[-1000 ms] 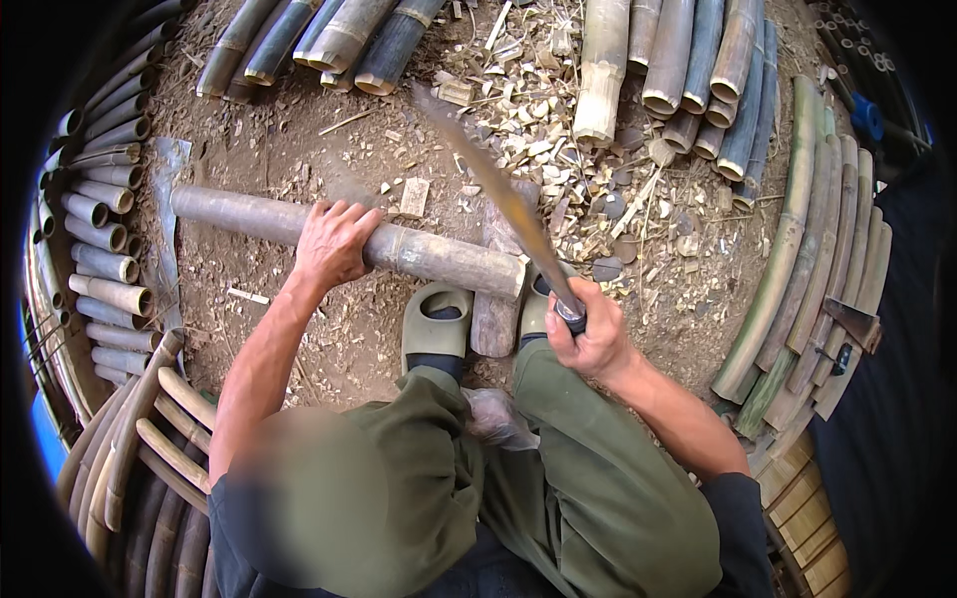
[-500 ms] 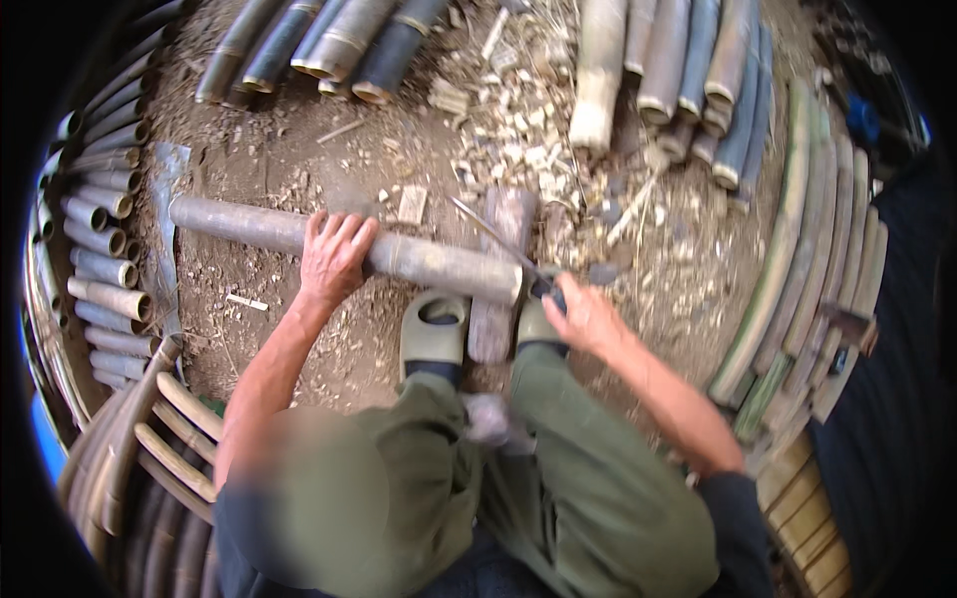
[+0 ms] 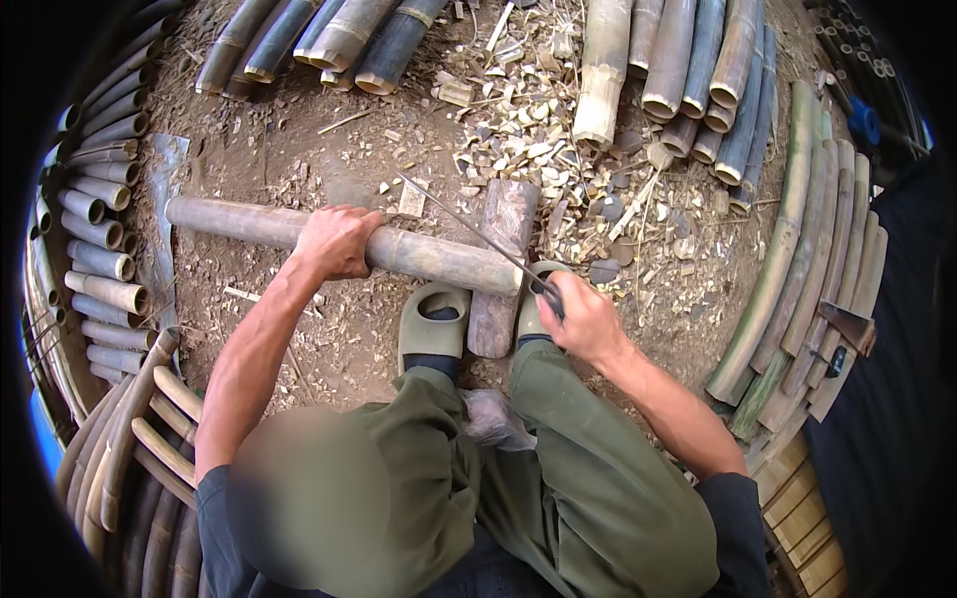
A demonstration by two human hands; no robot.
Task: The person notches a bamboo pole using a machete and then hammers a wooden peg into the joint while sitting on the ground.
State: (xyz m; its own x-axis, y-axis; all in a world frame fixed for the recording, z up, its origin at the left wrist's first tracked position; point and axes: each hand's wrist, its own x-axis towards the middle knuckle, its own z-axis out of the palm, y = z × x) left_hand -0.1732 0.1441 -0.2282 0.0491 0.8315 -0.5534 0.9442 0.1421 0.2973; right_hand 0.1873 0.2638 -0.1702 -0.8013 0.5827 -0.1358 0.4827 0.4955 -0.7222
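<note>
A thick grey-brown bamboo pole (image 3: 444, 257) lies across in front of me. Its right end rests on a short wooden block (image 3: 490, 329), while its left end reaches over the dirt. My left hand (image 3: 339, 242) is closed around the pole near its middle, knuckles up. In my right hand (image 3: 588, 321) is the dark handle of a hand saw (image 3: 467, 223). The saw's long thin blade slants up and left across the pole's right end, seen nearly edge-on, so its teeth do not show. Whether the blade touches the bamboo, I cannot tell.
My clogs (image 3: 432, 337) flank the block. Pale bamboo offcuts (image 3: 543, 149) litter the ground beyond it. Cut bamboo poles (image 3: 344, 45) lie far left, with another bundle (image 3: 688, 60) far right. Short tubes (image 3: 103, 261) are stacked at left, split lengths (image 3: 783, 269) at right.
The saw's tip has swung left and away from me, and the blade now lies over the pole's right end. My left hand's fingers have curled more tightly around the pole.
</note>
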